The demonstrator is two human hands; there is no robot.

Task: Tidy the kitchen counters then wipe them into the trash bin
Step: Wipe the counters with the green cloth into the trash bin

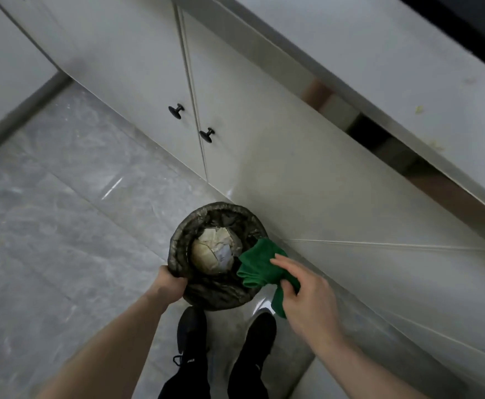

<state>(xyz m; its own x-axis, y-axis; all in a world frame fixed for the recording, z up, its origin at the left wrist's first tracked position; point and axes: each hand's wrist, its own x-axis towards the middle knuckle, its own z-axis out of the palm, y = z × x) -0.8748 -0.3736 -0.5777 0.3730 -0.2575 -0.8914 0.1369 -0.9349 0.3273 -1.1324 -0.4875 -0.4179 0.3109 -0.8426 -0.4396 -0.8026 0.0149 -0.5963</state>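
A round trash bin (206, 295) lined with a dark bag stands on the floor in front of my feet, with crumpled pale waste inside. My left hand (170, 282) grips the bin's near left rim. A green cloth (260, 264) hangs over the bin's right rim. My right hand (301, 295) holds the cloth, thumb and fingers curled round it. The counter top (408, 67) runs across the upper right, with a few small yellowish crumbs on it.
White cabinet doors (137, 67) with two black knobs (176, 110) stand behind the bin. Grey marbled floor tiles (48, 226) spread to the left. My black shoes (192, 332) stand just below the bin. The counter edge overhangs the cabinets at right.
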